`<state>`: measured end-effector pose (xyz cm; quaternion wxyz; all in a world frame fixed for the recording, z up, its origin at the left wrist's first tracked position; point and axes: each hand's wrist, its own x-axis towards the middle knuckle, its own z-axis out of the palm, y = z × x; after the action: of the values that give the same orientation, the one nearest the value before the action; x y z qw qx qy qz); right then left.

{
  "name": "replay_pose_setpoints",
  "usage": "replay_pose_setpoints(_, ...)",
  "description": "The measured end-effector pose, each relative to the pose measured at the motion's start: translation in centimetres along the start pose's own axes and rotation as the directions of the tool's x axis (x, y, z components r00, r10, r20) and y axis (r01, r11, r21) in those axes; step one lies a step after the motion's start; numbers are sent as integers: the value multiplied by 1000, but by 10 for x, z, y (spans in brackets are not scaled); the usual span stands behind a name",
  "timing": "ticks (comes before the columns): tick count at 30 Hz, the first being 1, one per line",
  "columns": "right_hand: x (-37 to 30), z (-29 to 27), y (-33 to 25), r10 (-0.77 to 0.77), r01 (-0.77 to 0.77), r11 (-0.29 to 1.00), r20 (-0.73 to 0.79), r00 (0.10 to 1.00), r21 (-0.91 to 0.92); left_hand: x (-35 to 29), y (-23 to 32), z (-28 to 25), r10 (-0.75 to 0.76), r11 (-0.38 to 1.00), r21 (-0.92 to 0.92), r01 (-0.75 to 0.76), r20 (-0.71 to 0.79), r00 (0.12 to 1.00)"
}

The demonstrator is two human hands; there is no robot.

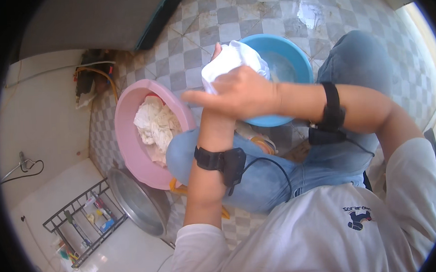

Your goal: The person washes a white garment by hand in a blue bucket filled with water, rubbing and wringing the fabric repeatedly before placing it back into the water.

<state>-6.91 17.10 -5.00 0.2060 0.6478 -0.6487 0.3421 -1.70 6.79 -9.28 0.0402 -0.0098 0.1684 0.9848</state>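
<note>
A white cloth (pixel 231 61) is bunched up over my left hand (pixel 217 51), beside the rim of a blue basin (pixel 300 58). Only a bit of a finger shows past the cloth's edge; the rest of that hand is hidden under the cloth, which it holds up. Across my left wrist lies my right hand (pixel 245 92), slightly blurred. One digit points out to the left, while the others bend against the cloth's lower edge. Cloudy water (pixel 279 66) shows inside the blue basin.
A pink tub (pixel 129 135) with whitish, wet-looking laundry (pixel 155 122) stands to the left. Beyond it are a metal basin (pixel 140 204) and a black wire rack (pixel 79 222) with small items. A hose (pixel 107 75) runs by the wall. My knees flank the blue basin on the checkered floor (pixel 197 24).
</note>
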Motion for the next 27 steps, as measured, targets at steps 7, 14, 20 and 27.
replay_pose_setpoints(7,20,6,18,474,-445,880,315,822,-166,5,-8,21,263,956,241,-167,-459,849)
replay_pose_setpoints(14,4,12,88,705,-705,708,94,703,-31,12,11,50,273,958,224,-177,-533,801)
replay_pose_setpoints(20,24,-40,81,746,-790,-133,585,317,598,-1,30,60,646,701,612,-366,-329,688)
replay_pose_setpoints(27,10,-31,85,708,-813,-139,631,318,565,6,21,62,717,602,699,-386,-261,647)
